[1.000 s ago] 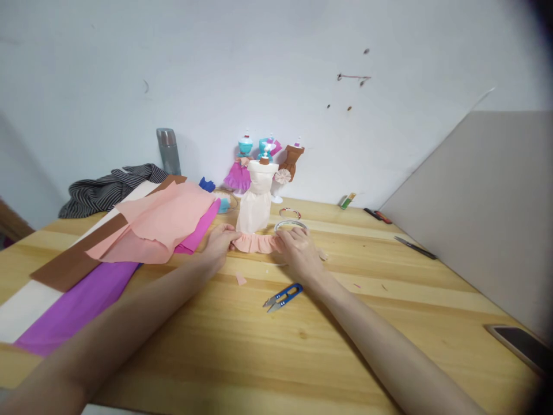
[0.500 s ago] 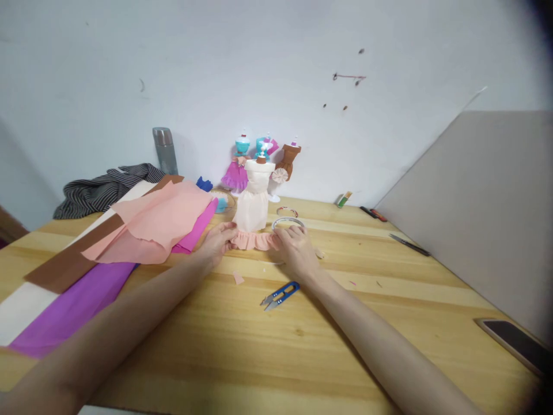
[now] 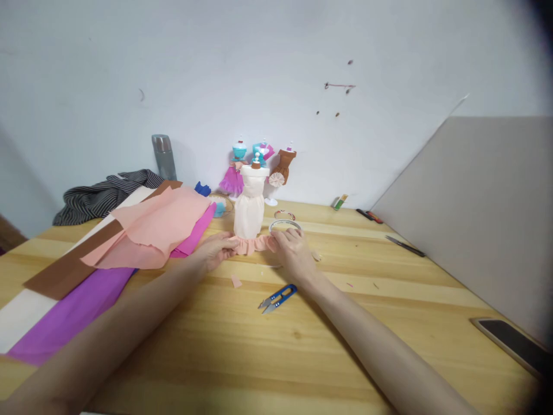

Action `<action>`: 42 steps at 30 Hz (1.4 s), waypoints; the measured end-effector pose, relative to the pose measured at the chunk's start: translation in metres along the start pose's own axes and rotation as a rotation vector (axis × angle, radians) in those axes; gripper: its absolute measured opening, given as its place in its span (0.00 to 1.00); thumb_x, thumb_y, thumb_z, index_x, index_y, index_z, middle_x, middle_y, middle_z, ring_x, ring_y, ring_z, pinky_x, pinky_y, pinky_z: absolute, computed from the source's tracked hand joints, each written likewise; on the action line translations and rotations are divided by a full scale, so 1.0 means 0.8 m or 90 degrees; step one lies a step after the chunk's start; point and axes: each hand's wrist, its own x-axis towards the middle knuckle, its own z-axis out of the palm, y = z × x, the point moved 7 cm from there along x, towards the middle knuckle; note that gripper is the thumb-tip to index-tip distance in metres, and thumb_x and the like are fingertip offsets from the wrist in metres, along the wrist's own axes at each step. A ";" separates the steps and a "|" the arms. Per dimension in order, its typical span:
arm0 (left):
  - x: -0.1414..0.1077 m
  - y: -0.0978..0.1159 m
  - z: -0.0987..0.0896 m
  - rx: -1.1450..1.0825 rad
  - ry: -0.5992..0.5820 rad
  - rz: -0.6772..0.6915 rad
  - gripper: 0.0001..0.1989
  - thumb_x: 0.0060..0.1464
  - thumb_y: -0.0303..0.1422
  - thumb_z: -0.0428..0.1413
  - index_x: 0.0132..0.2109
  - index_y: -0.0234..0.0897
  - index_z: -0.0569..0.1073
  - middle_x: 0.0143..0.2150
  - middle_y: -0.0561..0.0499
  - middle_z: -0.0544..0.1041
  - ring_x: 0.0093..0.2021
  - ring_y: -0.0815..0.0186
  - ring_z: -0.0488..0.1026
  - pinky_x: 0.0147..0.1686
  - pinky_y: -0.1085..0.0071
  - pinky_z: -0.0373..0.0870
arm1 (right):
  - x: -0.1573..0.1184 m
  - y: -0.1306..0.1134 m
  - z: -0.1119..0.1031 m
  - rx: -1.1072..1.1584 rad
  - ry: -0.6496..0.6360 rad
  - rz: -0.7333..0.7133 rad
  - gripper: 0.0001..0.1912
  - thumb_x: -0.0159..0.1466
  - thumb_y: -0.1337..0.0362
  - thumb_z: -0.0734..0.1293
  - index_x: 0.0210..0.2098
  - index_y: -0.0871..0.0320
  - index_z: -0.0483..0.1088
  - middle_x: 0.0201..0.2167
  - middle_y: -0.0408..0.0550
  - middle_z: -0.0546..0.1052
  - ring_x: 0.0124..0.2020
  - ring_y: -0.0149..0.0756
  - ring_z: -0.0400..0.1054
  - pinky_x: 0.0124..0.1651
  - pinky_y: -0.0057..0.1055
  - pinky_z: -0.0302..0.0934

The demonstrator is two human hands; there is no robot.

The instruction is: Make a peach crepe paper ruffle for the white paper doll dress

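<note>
A gathered pink ruffle strip (image 3: 251, 245) stretches between my two hands at the hem of a cream dress (image 3: 249, 213) on a small dress form. My left hand (image 3: 216, 251) pinches the ruffle's left end. Closed on its right end is my right hand (image 3: 294, 251), with the fingertips partly hidden behind the knuckles. Just behind the right hand lies a roll of tape (image 3: 285, 223). Blue thread snips (image 3: 279, 298) rest on the table nearer to me, beside a small pink scrap (image 3: 235, 280).
Sheets of pink crepe paper (image 3: 159, 225), brown, cream and purple lie at left, by a striped cloth (image 3: 103, 193) and a flask (image 3: 163, 157). Several dressed miniature forms stand against the wall, one in a brown dress (image 3: 284, 164). A pen (image 3: 405, 246) and a phone (image 3: 514, 343) lie at right.
The view has shifted slightly, so most things sit a little lower and further left. Both hands keep hold of the ruffle, whose folds look slightly different along its length.
</note>
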 end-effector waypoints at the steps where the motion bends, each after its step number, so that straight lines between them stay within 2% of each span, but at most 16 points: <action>1: 0.001 0.000 0.001 0.005 -0.004 -0.004 0.08 0.36 0.25 0.66 0.29 0.33 0.78 0.29 0.48 0.76 0.27 0.71 0.70 0.26 0.78 0.65 | 0.000 0.000 0.001 -0.002 0.001 0.002 0.09 0.66 0.71 0.59 0.34 0.61 0.71 0.26 0.49 0.73 0.33 0.39 0.62 0.42 0.34 0.49; 6: 0.008 -0.002 -0.001 0.018 0.006 -0.026 0.09 0.38 0.23 0.66 0.31 0.33 0.78 0.30 0.48 0.77 0.26 0.71 0.69 0.23 0.78 0.62 | 0.000 0.001 0.004 0.000 0.021 -0.010 0.09 0.66 0.71 0.59 0.34 0.60 0.70 0.25 0.48 0.73 0.32 0.38 0.62 0.42 0.34 0.49; 14: 0.012 -0.008 -0.005 0.006 0.022 -0.035 0.10 0.40 0.21 0.65 0.33 0.31 0.76 0.29 0.50 0.76 0.26 0.72 0.69 0.24 0.78 0.61 | -0.002 0.003 0.006 0.011 0.059 -0.026 0.09 0.66 0.70 0.59 0.33 0.60 0.70 0.25 0.48 0.72 0.31 0.38 0.60 0.40 0.35 0.49; 22: 0.011 -0.008 -0.003 -0.017 0.028 -0.042 0.06 0.41 0.18 0.63 0.29 0.30 0.76 0.26 0.49 0.75 0.26 0.71 0.70 0.25 0.76 0.62 | -0.003 0.001 0.002 0.018 0.063 -0.030 0.08 0.66 0.70 0.59 0.35 0.60 0.70 0.25 0.49 0.72 0.31 0.38 0.61 0.42 0.35 0.50; 26: 0.010 -0.011 -0.005 -0.034 0.039 -0.050 0.05 0.44 0.18 0.61 0.28 0.30 0.75 0.25 0.49 0.74 0.23 0.72 0.68 0.25 0.76 0.64 | -0.005 0.001 0.000 0.015 0.080 -0.033 0.09 0.66 0.69 0.59 0.32 0.59 0.69 0.23 0.48 0.72 0.30 0.38 0.61 0.41 0.35 0.50; 32: 0.011 -0.015 -0.008 -0.048 0.055 -0.062 0.07 0.44 0.20 0.62 0.25 0.31 0.73 0.21 0.52 0.72 0.21 0.73 0.67 0.25 0.76 0.65 | -0.007 0.001 0.000 0.016 0.075 -0.035 0.10 0.66 0.70 0.58 0.32 0.59 0.69 0.24 0.48 0.73 0.30 0.37 0.62 0.40 0.35 0.51; 42: 0.010 -0.014 -0.001 -0.055 0.032 -0.063 0.07 0.44 0.16 0.60 0.27 0.30 0.74 0.24 0.51 0.74 0.23 0.75 0.69 0.24 0.79 0.66 | -0.005 0.002 -0.001 0.023 0.077 -0.030 0.09 0.66 0.71 0.58 0.35 0.60 0.69 0.26 0.49 0.73 0.32 0.39 0.61 0.41 0.35 0.51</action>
